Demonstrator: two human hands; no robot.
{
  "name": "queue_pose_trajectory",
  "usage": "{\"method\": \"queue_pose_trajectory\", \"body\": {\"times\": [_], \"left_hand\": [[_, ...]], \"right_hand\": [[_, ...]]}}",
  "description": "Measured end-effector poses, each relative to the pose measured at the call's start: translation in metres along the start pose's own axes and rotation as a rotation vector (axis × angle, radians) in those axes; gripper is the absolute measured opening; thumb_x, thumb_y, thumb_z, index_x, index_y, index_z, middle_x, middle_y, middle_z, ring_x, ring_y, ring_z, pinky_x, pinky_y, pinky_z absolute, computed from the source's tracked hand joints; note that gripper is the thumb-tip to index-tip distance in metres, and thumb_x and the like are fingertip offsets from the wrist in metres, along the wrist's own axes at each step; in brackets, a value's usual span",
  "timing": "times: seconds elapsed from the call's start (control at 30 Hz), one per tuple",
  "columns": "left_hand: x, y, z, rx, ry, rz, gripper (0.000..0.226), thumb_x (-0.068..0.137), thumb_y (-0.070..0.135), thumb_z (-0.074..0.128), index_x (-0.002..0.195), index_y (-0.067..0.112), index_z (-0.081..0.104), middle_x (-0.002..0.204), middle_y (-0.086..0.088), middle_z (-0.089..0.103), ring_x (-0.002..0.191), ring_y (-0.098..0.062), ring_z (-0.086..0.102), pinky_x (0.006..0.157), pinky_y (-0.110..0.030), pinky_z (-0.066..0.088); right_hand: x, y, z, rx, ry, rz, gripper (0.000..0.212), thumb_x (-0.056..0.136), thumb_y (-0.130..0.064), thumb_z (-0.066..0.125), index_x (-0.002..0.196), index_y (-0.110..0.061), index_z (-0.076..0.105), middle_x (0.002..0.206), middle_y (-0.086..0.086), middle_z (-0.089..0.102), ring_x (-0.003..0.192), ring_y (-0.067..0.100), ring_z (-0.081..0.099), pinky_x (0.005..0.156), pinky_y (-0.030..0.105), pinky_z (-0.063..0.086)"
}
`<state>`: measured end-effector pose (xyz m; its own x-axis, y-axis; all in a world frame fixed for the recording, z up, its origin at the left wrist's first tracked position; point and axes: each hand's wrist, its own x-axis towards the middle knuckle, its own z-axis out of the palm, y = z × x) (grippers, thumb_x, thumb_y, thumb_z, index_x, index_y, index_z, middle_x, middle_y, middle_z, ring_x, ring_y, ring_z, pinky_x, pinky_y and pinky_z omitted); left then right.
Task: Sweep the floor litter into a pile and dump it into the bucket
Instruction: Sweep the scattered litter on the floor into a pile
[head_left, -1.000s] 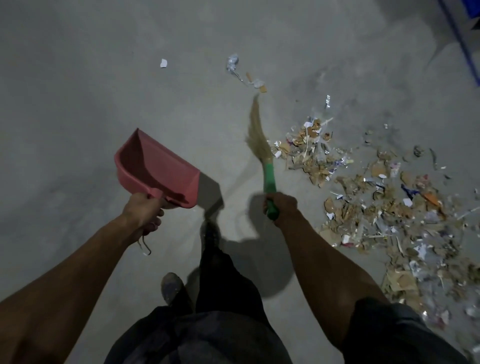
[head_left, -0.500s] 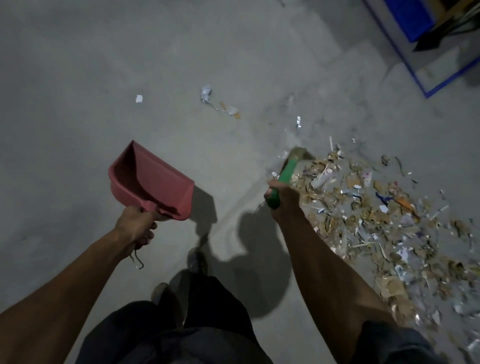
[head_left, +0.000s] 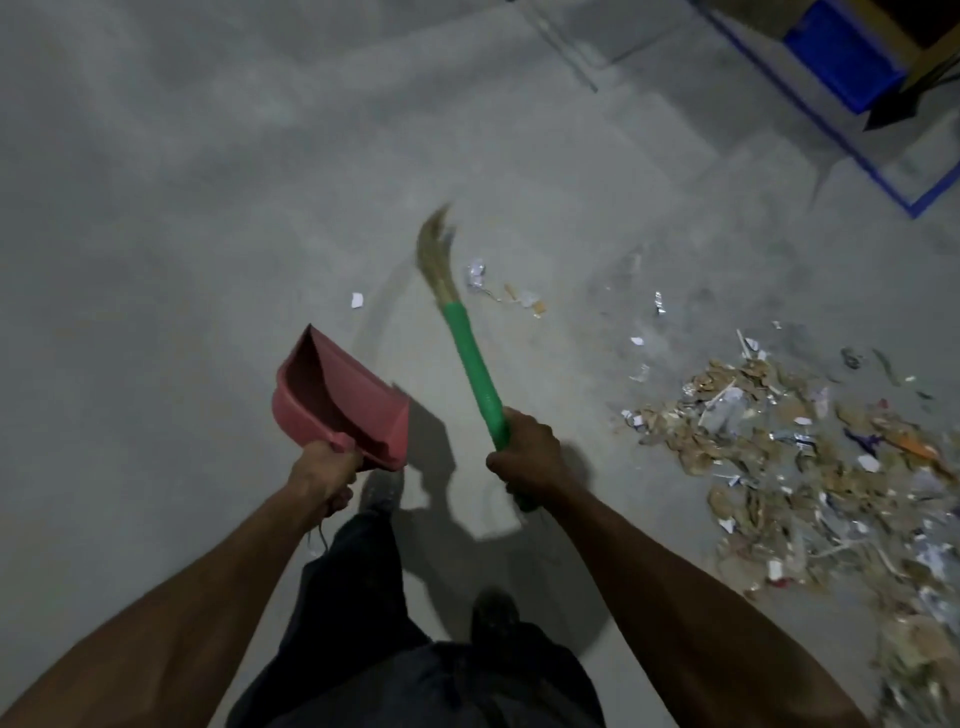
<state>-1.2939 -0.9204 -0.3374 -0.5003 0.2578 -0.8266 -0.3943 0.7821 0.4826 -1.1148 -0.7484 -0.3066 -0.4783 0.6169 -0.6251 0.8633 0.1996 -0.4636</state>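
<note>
Now that our right hand (head_left: 524, 457), gripping the green-handled straw broom (head_left: 470, 364), has swung it from the heaped paper-and-cardboard litter (head_left: 810, 457) toward stray scraps (head_left: 519, 296), gathering continues; our left hand (head_left: 324, 470) grips the pink plastic dustpan (head_left: 337, 400).

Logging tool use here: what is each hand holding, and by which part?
The left hand grips the pink dustpan by its handle. The right hand grips the broom near the lower end of its green handle.

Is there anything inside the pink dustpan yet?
The pink plastic dustpan, gripped by the left hand and held off the floor, shows only bare pink walls inside. Its near back corner is hidden behind the rear wall, so that part cannot be checked.
</note>
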Motion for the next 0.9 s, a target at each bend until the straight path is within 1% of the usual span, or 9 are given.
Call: {"method": "queue_pose_trajectory", "body": {"times": [0.03,0.13,0.27,0.37,0.47,0.6,0.73,0.8,0.9], "left_hand": [[0.012,0.006,-0.015,-0.006,-0.008,-0.016,0.014,0.086,0.009,0.067,0.082,0.002,0.055,0.066,-0.010,0.044,0.039,-0.015,0.032,0.038,-0.019,0.025],[0.040,0.022,-0.054,0.005,-0.030,-0.057,0.016,0.084,0.004,0.069,0.077,0.005,0.054,0.062,-0.008,0.040,0.038,-0.013,0.028,0.036,-0.017,0.023],[0.073,0.037,-0.090,0.025,-0.023,-0.090,0.014,0.084,0.004,0.069,0.079,0.007,0.056,0.062,-0.008,0.041,0.041,-0.014,0.030,0.035,-0.017,0.024],[0.092,0.044,-0.103,0.029,-0.038,-0.103,0.013,0.085,0.004,0.067,0.079,0.007,0.055,0.063,-0.008,0.042,0.041,-0.014,0.030,0.034,-0.016,0.024],[0.107,0.049,-0.106,0.033,-0.064,-0.097,0.014,0.084,0.006,0.068,0.080,0.007,0.054,0.063,-0.009,0.040,0.040,-0.014,0.029,0.034,-0.017,0.024],[0.116,0.059,-0.101,0.068,-0.098,-0.071,0.011,0.085,0.009,0.068,0.086,0.004,0.059,0.066,-0.011,0.044,0.042,-0.015,0.034,0.033,-0.017,0.026],[0.121,0.070,-0.091,0.071,-0.142,-0.046,0.010,0.085,0.007,0.068,0.088,0.002,0.060,0.066,-0.012,0.045,0.038,-0.015,0.034,0.033,-0.018,0.026],[0.122,0.079,-0.086,0.078,-0.152,-0.039,0.009,0.084,0.006,0.068,0.089,0.001,0.061,0.067,-0.012,0.046,0.036,-0.014,0.034,0.032,-0.018,0.026],[0.121,0.092,-0.076,0.102,-0.163,-0.018,0.012,0.083,0.006,0.070,0.089,-0.001,0.062,0.068,-0.014,0.048,0.033,-0.014,0.036,0.032,-0.018,0.027]], "right_hand": [[0.012,-0.023,0.007,-0.083,-0.021,-0.036,0.038,0.076,-0.012,0.063,0.112,-0.020,0.054,0.090,0.009,0.065,0.074,0.028,0.067,0.064,0.036,0.057],[0.049,-0.082,0.030,-0.144,-0.092,-0.091,0.031,0.077,-0.012,0.064,0.107,-0.017,0.056,0.079,0.003,0.059,0.065,0.022,0.062,0.049,0.024,0.042],[0.101,-0.140,0.060,-0.136,-0.148,-0.079,0.026,0.081,-0.015,0.064,0.106,-0.010,0.061,0.097,0.011,0.065,0.091,0.030,0.065,0.064,0.025,0.039],[0.137,-0.151,0.076,0.019,-0.123,0.079,0.028,0.079,-0.014,0.065,0.106,-0.008,0.066,0.099,0.011,0.069,0.084,0.025,0.064,0.067,0.026,0.046],[0.170,-0.143,0.075,0.477,-0.044,0.338,0.027,0.069,-0.006,0.075,0.093,0.004,0.067,0.090,0.020,0.071,0.071,0.030,0.070,0.062,0.039,0.060],[0.191,-0.111,0.043,1.026,0.142,0.587,0.009,0.080,0.012,0.064,0.075,0.008,0.058,0.065,0.018,0.054,0.039,0.021,0.054,0.036,0.021,0.043],[0.187,-0.051,0.006,1.170,0.370,0.709,0.011,0.082,0.004,0.067,0.083,0.010,0.058,0.070,0.019,0.056,0.052,0.022,0.055,0.041,0.024,0.043],[0.180,-0.018,-0.009,1.197,0.446,0.745,0.024,0.079,-0.003,0.071,0.095,0.011,0.060,0.073,0.018,0.061,0.054,0.021,0.059,0.045,0.026,0.047],[0.151,-0.007,-0.028,1.181,0.531,0.796,0.017,0.078,-0.006,0.072,0.085,0.001,0.058,0.079,0.015,0.064,0.059,0.019,0.061,0.052,0.026,0.051]]}}
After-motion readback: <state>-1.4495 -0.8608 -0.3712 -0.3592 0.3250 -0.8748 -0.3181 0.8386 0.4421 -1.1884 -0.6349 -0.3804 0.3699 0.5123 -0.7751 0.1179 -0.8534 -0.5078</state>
